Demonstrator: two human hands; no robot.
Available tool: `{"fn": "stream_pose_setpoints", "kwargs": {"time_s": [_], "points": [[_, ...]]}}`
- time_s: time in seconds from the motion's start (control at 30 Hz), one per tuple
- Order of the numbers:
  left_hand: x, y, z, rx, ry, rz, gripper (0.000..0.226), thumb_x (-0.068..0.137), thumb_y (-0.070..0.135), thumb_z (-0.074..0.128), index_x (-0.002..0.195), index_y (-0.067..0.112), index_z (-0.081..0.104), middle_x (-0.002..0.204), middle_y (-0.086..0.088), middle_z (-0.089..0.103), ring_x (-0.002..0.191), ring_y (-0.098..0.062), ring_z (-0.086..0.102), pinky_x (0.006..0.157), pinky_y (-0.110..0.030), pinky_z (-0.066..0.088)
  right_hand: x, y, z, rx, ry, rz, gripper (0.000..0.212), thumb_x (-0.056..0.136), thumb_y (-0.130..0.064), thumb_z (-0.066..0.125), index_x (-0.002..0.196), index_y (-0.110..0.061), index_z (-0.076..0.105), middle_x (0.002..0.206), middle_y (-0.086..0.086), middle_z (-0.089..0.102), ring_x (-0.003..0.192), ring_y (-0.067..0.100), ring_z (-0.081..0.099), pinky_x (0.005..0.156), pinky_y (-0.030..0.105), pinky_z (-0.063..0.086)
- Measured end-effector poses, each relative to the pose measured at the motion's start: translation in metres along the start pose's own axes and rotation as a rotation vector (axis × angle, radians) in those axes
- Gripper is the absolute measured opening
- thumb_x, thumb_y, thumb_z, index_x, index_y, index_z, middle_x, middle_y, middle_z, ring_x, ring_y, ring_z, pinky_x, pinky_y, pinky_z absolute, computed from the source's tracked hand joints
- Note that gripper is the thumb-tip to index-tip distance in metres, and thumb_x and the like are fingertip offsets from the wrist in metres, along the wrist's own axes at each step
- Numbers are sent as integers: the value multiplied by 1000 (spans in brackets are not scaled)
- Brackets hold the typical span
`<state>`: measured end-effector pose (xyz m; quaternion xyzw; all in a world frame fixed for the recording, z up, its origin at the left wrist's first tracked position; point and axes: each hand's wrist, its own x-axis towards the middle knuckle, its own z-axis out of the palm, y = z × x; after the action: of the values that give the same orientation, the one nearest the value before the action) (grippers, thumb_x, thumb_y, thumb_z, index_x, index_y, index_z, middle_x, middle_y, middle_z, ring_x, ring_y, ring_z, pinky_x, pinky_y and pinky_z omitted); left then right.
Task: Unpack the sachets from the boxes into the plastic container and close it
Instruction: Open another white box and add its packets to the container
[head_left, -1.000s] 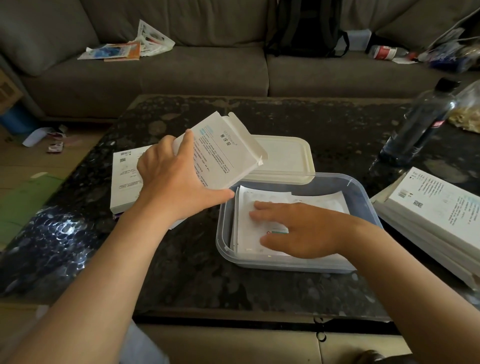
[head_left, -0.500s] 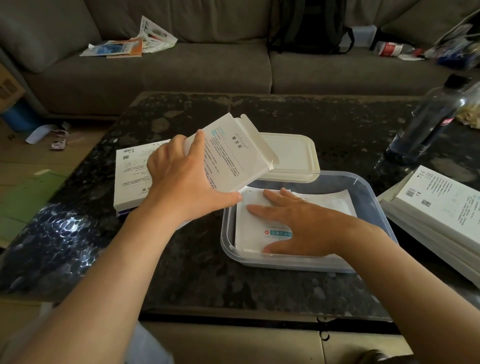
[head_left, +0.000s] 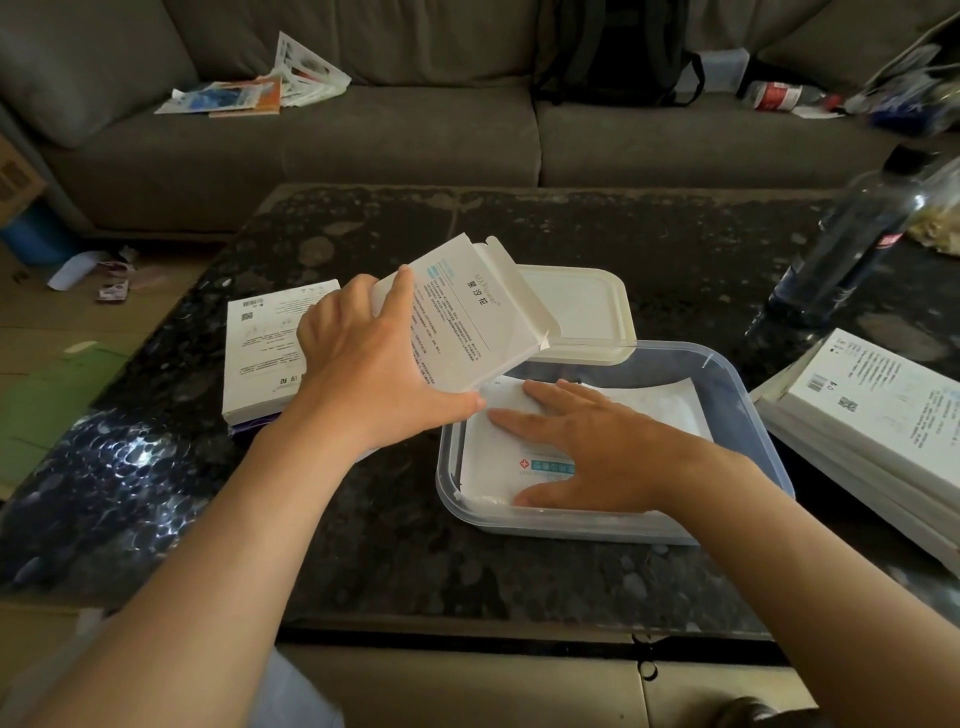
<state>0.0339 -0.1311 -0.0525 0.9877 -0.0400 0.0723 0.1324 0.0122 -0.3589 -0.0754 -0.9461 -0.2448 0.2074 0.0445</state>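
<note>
A clear plastic container (head_left: 748, 415) sits on the dark table, with white sachets (head_left: 498, 457) stacked flat inside. My right hand (head_left: 587, 447) lies on the sachets, fingers straight and pressing down. My left hand (head_left: 369, 374) grips a white box (head_left: 467, 322) with an open end flap, tilted over the container's left rim. The container's white lid (head_left: 582, 306) lies just behind it. Another white box (head_left: 265, 348) lies flat on the left. More white boxes (head_left: 878, 415) are stacked at the right.
A dark plastic bottle (head_left: 852, 234) stands at the table's right rear, next to a clear bag. A grey sofa (head_left: 363, 135) runs behind the table, carrying papers, a black backpack (head_left: 613, 52) and clutter. Scraps lie on the floor at left.
My right hand has slid toward the sachets' left edge. The box in my left hand has stayed tilted over the container's left rim.
</note>
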Motion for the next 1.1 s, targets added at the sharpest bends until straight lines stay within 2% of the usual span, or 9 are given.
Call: {"fn": "stream_pose_setpoints", "kwargs": {"time_s": [0.1,0.17,0.23,0.33,0.43,0.57,0.7,0.9,1.1], "points": [[0,0,0,2,9,-1,130,53,84,73,153,30,9,150,-5,27,140,-30,25,115,-52,22,-6,-3,-7,97,1,51,77,89,-65,58,153,-52,18,168,-15,3,155,20,6,123,44,17],[0,0,-1,-8,25,-5,130,52,84,74,152,31,10,149,-4,29,139,-30,26,114,-53,23,-15,-3,-23,194,71,109,48,93,-48,63,139,-45,48,158,-13,35,145,19,35,117,39,32],[1,0,-2,-17,43,-2,129,51,83,76,151,32,12,149,-4,30,139,-29,27,114,-53,23,-26,-1,-43,299,219,133,16,94,-26,63,107,-33,70,117,-14,67,112,11,64,99,31,52],[0,4,-2,7,35,27,130,53,81,76,152,32,8,151,-3,24,142,-29,22,117,-53,21,-37,-2,-66,630,497,139,21,92,-8,63,84,-24,74,79,-9,73,77,10,72,76,28,62],[-3,10,-2,57,38,84,130,54,81,75,152,31,5,151,-2,19,141,-28,17,118,-51,18,-35,-6,-70,942,665,144,19,93,-1,62,91,-18,72,89,-5,74,80,11,75,72,28,63],[-7,17,-2,134,103,167,130,51,83,70,153,27,12,150,-5,23,138,-31,22,118,-52,18,-27,-8,-70,1142,624,177,17,94,0,62,102,-14,67,100,-1,74,89,17,75,78,34,64],[-9,23,-1,156,179,259,126,50,80,67,152,20,22,149,-10,30,139,-34,28,120,-57,15,-26,-10,-70,1218,575,180,18,97,-1,58,107,-14,64,100,-3,74,91,17,74,74,31,63],[-10,26,1,173,240,340,124,52,74,74,152,16,27,150,-18,33,141,-41,29,120,-62,13,-27,-6,-73,1329,523,183,16,100,-1,53,108,-12,63,104,4,74,96,26,72,81,42,62],[-13,29,2,208,262,378,122,53,70,77,151,14,29,150,-22,35,141,-43,30,119,-64,13,-27,-3,-70,1409,431,183,20,99,-3,54,108,-9,70,107,4,74,100,25,70,76,35,59]]}}
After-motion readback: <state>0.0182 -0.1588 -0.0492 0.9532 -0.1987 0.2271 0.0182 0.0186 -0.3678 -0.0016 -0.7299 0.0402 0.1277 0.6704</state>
